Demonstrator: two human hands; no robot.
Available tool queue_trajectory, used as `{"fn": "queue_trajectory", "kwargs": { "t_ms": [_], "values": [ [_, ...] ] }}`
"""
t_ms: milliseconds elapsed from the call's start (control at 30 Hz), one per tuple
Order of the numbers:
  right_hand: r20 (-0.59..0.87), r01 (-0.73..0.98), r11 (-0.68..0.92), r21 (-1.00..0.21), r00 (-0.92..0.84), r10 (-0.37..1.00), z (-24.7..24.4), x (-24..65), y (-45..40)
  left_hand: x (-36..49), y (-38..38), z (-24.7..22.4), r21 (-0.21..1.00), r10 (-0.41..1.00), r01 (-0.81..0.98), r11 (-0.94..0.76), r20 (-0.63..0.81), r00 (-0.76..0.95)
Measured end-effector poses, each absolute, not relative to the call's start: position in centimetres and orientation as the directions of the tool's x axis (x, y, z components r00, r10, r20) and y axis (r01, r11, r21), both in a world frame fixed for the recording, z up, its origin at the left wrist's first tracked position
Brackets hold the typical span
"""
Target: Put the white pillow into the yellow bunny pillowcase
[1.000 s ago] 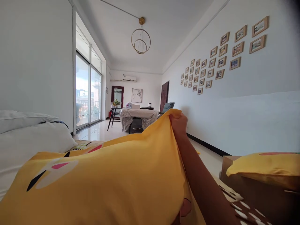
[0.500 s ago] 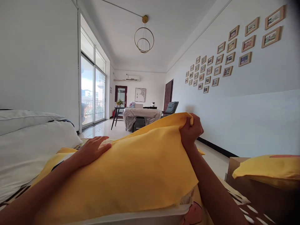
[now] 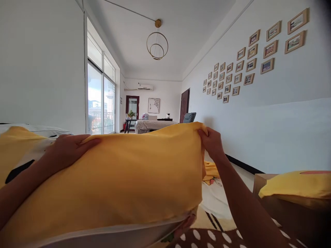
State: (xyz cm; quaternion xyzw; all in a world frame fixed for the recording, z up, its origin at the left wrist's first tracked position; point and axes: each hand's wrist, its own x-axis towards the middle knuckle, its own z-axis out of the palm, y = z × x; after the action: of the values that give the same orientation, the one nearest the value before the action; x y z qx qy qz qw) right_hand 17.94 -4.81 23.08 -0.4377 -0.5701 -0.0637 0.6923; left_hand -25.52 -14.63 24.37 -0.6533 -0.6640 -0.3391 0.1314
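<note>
A large yellow pillow (image 3: 124, 175) is held up across the front of the view, its plain yellow face toward me. White fabric shows along its lower edge. My right hand (image 3: 212, 143) pinches the pillow's upper right corner between thumb and fingers. At the upper left edge, my left hand (image 3: 68, 148) is closed on the yellow cloth, the fingertips partly hidden behind the fold. Below the right forearm lies a bed cover (image 3: 207, 237), brown with white spots and a cream part.
A second yellow cushion (image 3: 297, 184) rests on a brown surface at right. White bedding (image 3: 54, 130) lies behind my left hand. Farther off stand a covered table (image 3: 155, 124), a dark chair (image 3: 189, 117) and a glass sliding door (image 3: 101, 96).
The pillow's left side has risen and its upper edge is now nearly level. My left hand has moved left and up with it. More of the spotted cover shows at lower right.
</note>
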Motion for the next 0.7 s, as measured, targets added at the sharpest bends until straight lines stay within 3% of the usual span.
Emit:
{"fn": "queue_trajectory", "kwargs": {
  "t_ms": [67, 167, 300, 433, 600, 700],
  "values": [
    [0.830, 0.558, 0.622, -0.549, 0.281, 0.481, 22.6, 17.9, -4.8, -26.9, -14.4, 23.9, 0.151, 0.766, 0.988, 0.027, 0.632, -0.118],
    [0.848, 0.528, 0.666, -0.527, 0.268, 0.458, 21.1, 16.7, -4.6, -28.8, -13.5, 21.2, -0.005, 0.793, 0.997, 0.077, 0.607, -0.058],
    [0.872, 0.518, 0.713, -0.473, 0.157, 0.464, 19.2, 14.8, -4.4, -29.9, -12.6, 19.1, -0.095, 0.864, 0.994, -0.045, 0.495, 0.086],
    [0.919, 0.599, 0.705, -0.380, 0.161, 0.359, 17.9, 13.7, -4.6, -25.8, -13.0, 20.8, -0.198, 0.807, 0.963, -0.183, 0.530, 0.262],
    [0.931, 0.710, 0.606, -0.359, 0.319, 0.178, 17.1, 13.0, -5.4, -13.7, -13.8, 22.3, -0.074, 0.677, 0.852, -0.518, 0.573, 0.461],
    [0.905, 0.659, 0.638, -0.398, 0.395, 0.158, 17.5, 13.4, -6.2, -8.5, -13.1, 21.7, -0.067, 0.701, 0.833, -0.549, 0.506, 0.503]
  ]
}}
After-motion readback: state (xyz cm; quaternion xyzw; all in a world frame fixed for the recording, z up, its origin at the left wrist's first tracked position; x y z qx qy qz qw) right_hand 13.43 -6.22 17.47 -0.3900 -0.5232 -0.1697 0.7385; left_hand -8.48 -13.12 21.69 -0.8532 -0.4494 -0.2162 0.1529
